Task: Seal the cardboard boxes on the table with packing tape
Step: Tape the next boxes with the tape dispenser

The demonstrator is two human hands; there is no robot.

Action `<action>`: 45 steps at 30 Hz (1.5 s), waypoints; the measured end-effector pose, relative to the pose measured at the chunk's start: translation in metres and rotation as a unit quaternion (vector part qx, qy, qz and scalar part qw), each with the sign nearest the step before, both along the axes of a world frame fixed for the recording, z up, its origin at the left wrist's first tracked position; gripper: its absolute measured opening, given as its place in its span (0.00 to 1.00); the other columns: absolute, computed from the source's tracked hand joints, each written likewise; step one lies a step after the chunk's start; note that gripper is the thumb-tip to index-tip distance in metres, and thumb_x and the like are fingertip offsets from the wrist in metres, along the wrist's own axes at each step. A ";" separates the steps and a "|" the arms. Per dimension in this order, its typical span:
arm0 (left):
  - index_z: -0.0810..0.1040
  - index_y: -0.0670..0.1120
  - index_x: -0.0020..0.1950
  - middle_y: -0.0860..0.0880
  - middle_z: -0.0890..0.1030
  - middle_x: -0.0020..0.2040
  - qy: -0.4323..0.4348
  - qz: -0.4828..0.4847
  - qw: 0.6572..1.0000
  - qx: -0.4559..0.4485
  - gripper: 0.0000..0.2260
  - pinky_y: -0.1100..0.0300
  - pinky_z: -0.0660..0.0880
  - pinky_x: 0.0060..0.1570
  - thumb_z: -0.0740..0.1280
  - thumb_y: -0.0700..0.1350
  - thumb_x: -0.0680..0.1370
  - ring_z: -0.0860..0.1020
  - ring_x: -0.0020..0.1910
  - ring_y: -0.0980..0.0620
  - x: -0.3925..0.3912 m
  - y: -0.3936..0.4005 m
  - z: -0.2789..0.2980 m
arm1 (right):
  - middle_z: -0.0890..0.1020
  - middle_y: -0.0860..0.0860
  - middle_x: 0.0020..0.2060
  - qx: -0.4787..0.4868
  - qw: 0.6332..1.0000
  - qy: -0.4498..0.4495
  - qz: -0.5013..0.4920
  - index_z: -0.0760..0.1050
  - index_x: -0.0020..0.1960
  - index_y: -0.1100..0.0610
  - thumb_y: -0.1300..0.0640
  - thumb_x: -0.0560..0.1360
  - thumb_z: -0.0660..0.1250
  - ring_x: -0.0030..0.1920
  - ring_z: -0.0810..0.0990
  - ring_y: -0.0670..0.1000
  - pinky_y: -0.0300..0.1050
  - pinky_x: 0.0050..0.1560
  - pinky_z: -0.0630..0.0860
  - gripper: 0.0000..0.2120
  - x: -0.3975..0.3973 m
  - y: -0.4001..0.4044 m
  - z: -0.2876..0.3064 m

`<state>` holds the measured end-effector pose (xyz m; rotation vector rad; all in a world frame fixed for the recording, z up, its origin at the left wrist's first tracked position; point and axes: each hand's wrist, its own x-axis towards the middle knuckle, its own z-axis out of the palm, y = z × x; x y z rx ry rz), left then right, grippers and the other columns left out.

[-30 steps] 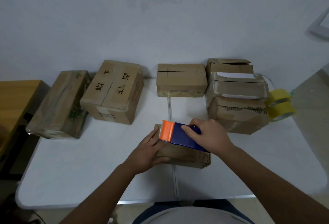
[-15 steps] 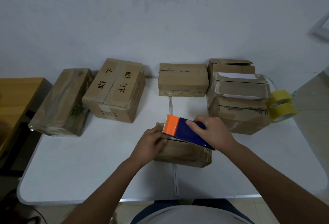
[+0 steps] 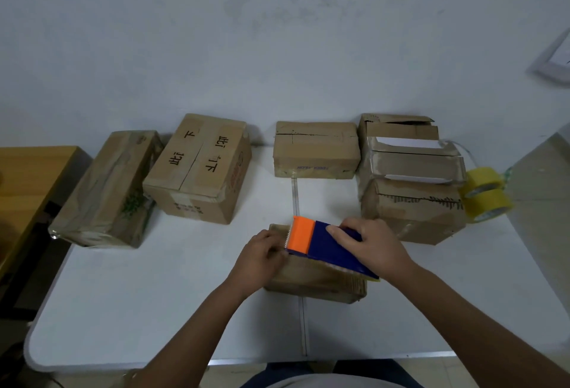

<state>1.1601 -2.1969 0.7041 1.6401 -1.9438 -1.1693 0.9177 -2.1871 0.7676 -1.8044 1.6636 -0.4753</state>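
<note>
your right hand [image 3: 374, 249] is gripping the blue and orange tape dispenser [image 3: 320, 244], fingers curled over its top, and holding it on top of the small cardboard box [image 3: 314, 283] nearest you on the white tabletop [image 3: 160, 304]. the orange toothed end is pointing left. your left hand [image 3: 262, 258] is sitting at the box's left end, fingers curled against the edge just below the dispenser's teeth; whether they are pinching tape, you cannot tell from this view. further back a row of boxes is lining the wall: a plastic-wrapped box [image 3: 105, 190] at far left, a box with black handwritten characters [image 3: 200, 168] beside it, a low flat box [image 3: 316, 148] in the middle, and a stack of opened boxes [image 3: 410, 178] at right. two yellow tape rolls [image 3: 485, 193] are sitting stacked just beside that stack, at the tabletop's right edge. a wooden surface [image 3: 27, 178] is showing at far left.
</note>
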 end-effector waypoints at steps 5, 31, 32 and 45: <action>0.80 0.45 0.58 0.42 0.85 0.53 0.331 0.228 0.853 0.333 0.16 0.56 0.78 0.53 0.60 0.55 0.83 0.84 0.54 0.47 -0.013 -0.002 0.035 | 0.82 0.45 0.38 -0.016 1.000 0.019 0.001 0.78 0.48 0.49 0.33 0.75 0.53 0.38 0.80 0.43 0.39 0.38 0.76 0.24 0.001 0.004 -0.002; 0.84 0.43 0.51 0.45 0.85 0.45 0.291 0.246 0.907 0.179 0.08 0.58 0.79 0.46 0.66 0.43 0.81 0.83 0.46 0.50 -0.018 -0.002 0.041 | 0.83 0.47 0.41 -0.002 0.998 0.061 0.015 0.78 0.53 0.51 0.32 0.76 0.54 0.40 0.81 0.45 0.42 0.40 0.80 0.25 0.001 -0.002 0.007; 0.84 0.41 0.50 0.45 0.85 0.42 0.300 0.248 0.904 0.176 0.07 0.60 0.78 0.44 0.67 0.43 0.81 0.82 0.43 0.51 -0.017 -0.003 0.041 | 0.82 0.47 0.41 0.001 0.997 0.068 0.021 0.78 0.53 0.51 0.33 0.76 0.54 0.40 0.81 0.45 0.42 0.40 0.80 0.25 0.000 -0.003 0.010; 0.83 0.40 0.50 0.47 0.82 0.40 0.314 0.335 0.874 0.158 0.04 0.63 0.77 0.45 0.70 0.39 0.79 0.79 0.39 0.53 0.049 -0.003 0.017 | 0.77 0.44 0.35 0.034 0.985 0.158 0.062 0.76 0.49 0.50 0.34 0.78 0.54 0.37 0.78 0.44 0.37 0.34 0.70 0.23 -0.002 -0.005 0.017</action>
